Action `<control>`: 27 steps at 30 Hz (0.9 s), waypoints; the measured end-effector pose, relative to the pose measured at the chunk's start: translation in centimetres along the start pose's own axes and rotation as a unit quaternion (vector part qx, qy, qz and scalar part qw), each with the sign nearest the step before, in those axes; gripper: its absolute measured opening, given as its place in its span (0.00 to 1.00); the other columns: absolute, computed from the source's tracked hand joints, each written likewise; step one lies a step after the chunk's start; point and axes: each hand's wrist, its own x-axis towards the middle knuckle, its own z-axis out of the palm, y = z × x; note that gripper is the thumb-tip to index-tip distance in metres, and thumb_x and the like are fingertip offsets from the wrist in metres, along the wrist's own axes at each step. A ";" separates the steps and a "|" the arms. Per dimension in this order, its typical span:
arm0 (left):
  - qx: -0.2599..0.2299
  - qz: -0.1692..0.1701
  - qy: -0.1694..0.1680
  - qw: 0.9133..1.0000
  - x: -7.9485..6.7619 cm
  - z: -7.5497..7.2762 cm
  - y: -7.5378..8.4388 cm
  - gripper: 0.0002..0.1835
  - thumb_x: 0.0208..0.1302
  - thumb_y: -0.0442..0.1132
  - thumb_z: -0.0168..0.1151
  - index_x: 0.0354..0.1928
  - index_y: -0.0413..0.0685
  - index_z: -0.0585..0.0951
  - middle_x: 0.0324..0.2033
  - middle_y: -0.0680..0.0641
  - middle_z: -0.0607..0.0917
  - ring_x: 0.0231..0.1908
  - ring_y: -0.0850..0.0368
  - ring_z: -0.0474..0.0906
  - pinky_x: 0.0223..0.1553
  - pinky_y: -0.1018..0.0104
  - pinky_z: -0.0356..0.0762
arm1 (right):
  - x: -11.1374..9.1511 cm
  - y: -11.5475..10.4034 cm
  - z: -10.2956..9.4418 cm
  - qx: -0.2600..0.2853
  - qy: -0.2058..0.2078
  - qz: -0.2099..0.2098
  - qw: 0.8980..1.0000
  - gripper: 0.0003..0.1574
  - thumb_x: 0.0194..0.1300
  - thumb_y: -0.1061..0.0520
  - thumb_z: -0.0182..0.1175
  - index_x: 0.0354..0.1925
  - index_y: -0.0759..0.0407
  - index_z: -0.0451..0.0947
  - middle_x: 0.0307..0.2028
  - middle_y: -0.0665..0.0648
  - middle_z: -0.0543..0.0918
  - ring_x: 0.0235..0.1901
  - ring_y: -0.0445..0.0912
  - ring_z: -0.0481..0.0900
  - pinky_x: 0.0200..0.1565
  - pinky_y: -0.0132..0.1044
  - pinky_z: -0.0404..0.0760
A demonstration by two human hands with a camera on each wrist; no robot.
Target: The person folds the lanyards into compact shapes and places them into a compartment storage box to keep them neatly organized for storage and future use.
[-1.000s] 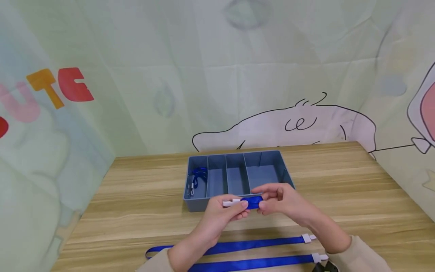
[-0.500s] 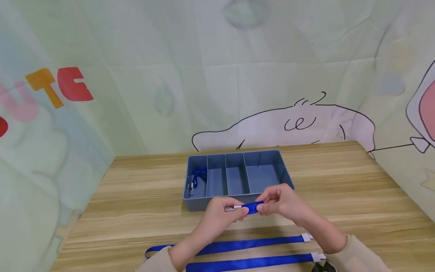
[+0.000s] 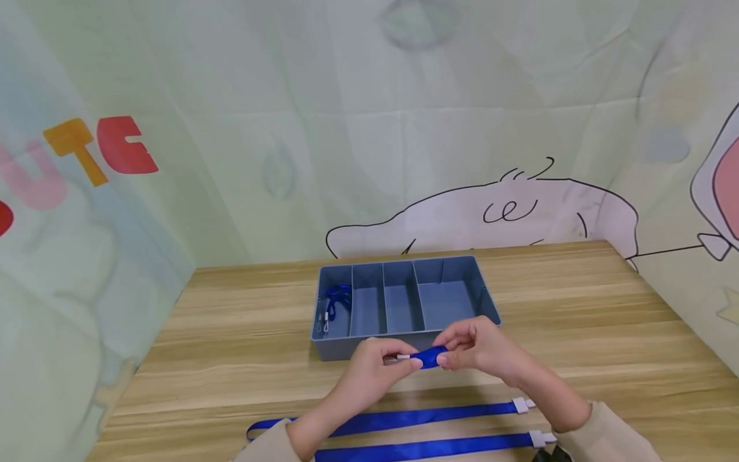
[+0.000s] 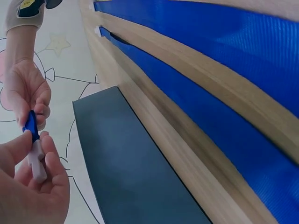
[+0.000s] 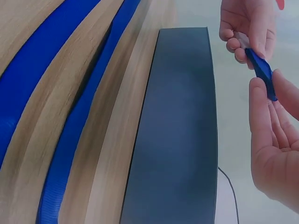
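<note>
A blue lanyard [image 3: 428, 357], folded into a short bundle with a white plastic clip end [image 4: 37, 164], is held between both hands in front of the organizer box. My left hand [image 3: 372, 372] pinches the bundle at its clip end between thumb and fingers. At the other end of the folded strap, my right hand [image 3: 476, 350] pinches the blue fabric with thumb and forefinger, as the right wrist view also shows. On the table below lie two more blue lanyards, an upper strap [image 3: 427, 416] and a lower strap [image 3: 427, 447], stretched flat with white clips at the right.
Behind the hands stands a grey-blue divided box [image 3: 340, 348]. Its leftmost compartment holds a coiled blue lanyard [image 3: 339, 295] with a metal hook. A small black object [image 3: 551, 455] is at the bottom edge. A printed cloth backdrop [image 3: 277, 128] surrounds the wooden table [image 3: 231, 321].
Both hands have lowered slightly with the folded lanyard. The right fingers, looser at first, have closed onto the strap's end, and the white clip has sunk further behind the left fingers.
</note>
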 end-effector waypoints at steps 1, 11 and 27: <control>0.003 0.000 0.002 1.000 0.0 0.0 0.0 0.06 0.59 0.39 0.65 0.33 0.43 0.85 0.27 0.53 0.84 0.22 0.66 0.72 0.22 0.76 0.69 | 0.0 0.0 0.0 0.001 -0.001 -0.001 1.000 0.17 0.56 0.59 0.67 0.41 0.71 0.79 0.30 0.62 0.83 0.31 0.54 0.83 0.37 0.40 0.83; 0.026 0.007 0.010 1.000 0.4 0.0 -0.1 0.06 0.59 0.39 0.65 0.32 0.45 0.86 0.27 0.54 0.84 0.24 0.64 0.72 0.23 0.75 0.71 | 0.2 0.1 -0.5 -0.001 -0.018 -0.017 1.000 0.19 0.58 0.60 0.65 0.44 0.72 0.78 0.33 0.64 0.83 0.33 0.51 0.83 0.38 0.39 0.83; 0.057 0.027 0.029 0.998 0.5 -1.2 -0.6 0.06 0.60 0.39 0.64 0.34 0.45 0.85 0.29 0.54 0.85 0.27 0.66 0.76 0.29 0.72 0.78 | 1.5 1.4 -5.6 -0.247 0.232 -0.116 0.934 0.12 0.55 0.66 0.65 0.40 0.67 0.80 0.33 0.59 0.84 0.31 0.45 0.81 0.31 0.30 0.80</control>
